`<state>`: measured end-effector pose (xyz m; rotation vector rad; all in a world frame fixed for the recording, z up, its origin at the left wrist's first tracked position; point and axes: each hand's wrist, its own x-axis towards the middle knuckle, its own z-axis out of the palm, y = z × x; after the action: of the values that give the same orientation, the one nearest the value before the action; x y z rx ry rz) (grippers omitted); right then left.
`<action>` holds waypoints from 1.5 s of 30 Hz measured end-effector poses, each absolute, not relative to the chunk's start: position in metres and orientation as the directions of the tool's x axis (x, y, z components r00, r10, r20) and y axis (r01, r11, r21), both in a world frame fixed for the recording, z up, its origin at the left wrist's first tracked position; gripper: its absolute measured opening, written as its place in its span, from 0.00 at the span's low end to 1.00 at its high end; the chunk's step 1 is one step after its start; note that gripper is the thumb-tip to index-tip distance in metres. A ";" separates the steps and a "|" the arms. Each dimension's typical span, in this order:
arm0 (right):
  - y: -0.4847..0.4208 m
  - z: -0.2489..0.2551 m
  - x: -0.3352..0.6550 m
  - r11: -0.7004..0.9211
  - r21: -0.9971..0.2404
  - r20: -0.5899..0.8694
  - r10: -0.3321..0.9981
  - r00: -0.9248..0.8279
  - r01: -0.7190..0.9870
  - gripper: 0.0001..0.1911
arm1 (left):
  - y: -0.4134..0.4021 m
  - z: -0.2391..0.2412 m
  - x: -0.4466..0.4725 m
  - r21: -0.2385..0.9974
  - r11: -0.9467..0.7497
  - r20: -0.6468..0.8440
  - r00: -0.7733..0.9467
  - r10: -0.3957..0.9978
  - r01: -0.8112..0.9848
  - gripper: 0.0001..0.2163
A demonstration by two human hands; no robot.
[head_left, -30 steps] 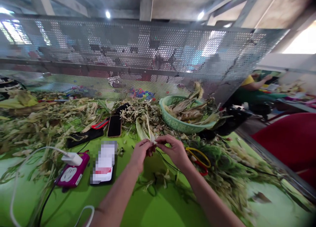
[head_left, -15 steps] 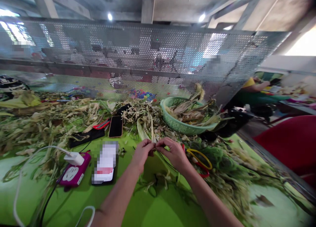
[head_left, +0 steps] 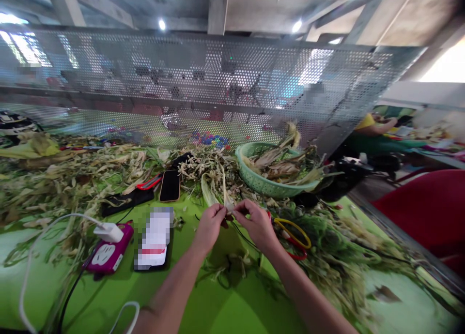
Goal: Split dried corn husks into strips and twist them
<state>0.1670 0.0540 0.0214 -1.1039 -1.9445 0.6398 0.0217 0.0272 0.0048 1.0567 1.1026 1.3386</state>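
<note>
While resting above the green surface (head_left: 225, 310), left hand (head_left: 209, 226) and right hand (head_left: 256, 222) both pinch one pale husk strip (head_left: 228, 204) — apparently corn.

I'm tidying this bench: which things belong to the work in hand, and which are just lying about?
In hand: left hand and right hand, both pinching a pale husk strip; husk pile; green basket of husks.
Lying about: black phone, purple power strip, white charger plugged into it.
</note>
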 end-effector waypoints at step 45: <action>0.051 0.026 0.164 0.411 -0.875 0.352 0.903 -0.247 0.256 0.06 | 0.021 0.014 0.024 0.949 0.031 -0.036 -0.010 0.999 -0.315 0.08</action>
<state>0.1641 0.0510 0.0263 -1.0125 -1.7396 0.8747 0.0244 0.0207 0.0144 0.9392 0.9978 1.3303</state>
